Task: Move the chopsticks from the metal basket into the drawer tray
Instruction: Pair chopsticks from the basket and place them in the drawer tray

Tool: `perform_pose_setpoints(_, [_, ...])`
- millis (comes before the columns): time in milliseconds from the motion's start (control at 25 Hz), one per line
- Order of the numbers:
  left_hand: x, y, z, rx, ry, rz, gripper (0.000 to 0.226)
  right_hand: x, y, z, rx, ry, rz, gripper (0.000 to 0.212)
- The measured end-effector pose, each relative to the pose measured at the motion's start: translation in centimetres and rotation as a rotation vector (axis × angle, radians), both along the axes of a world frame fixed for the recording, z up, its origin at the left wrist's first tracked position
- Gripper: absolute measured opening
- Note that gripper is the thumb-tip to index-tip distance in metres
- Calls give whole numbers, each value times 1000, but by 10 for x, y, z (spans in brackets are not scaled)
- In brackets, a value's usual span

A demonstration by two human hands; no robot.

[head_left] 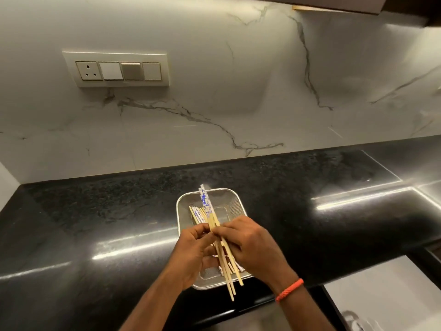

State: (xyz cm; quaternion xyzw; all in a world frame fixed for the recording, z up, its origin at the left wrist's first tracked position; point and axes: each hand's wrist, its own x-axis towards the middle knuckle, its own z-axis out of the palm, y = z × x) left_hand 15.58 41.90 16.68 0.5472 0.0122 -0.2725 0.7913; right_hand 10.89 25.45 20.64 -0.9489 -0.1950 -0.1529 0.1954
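Note:
A square metal mesh basket (231, 199) sits on the black countertop near its front edge. Both hands meet over it around a bundle of wooden chopsticks (225, 263) with blue-and-white patterned tops, held tilted with the tips toward me. My left hand (193, 254) grips the bundle from the left, and my right hand (253, 244), with an orange wrist band, pinches it from the right. More chopsticks (196, 215) lie in the basket behind my hands. No drawer tray is in view.
The black granite countertop (95, 223) runs left to right and turns a corner at the right. A marble backsplash with a switch and socket plate (117, 70) rises behind it. A light floor area (381, 295) shows at the lower right.

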Motion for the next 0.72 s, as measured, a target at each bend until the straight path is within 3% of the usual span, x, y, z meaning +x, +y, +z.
perform_pose_setpoints(240, [-12, -29, -13, -45, 105, -34, 17, -35, -11, -20, 43, 109, -125, 48])
perform_pose_setpoints(400, [-30, -53, -16, -59, 117, -94, 17, -57, -32, -26, 104, 84, -186, 39])
perform_pose_setpoints(720, [-83, -114, -9, 34, -42, -198, 18, -113, -98, -29, 266, 99, -331, 48])
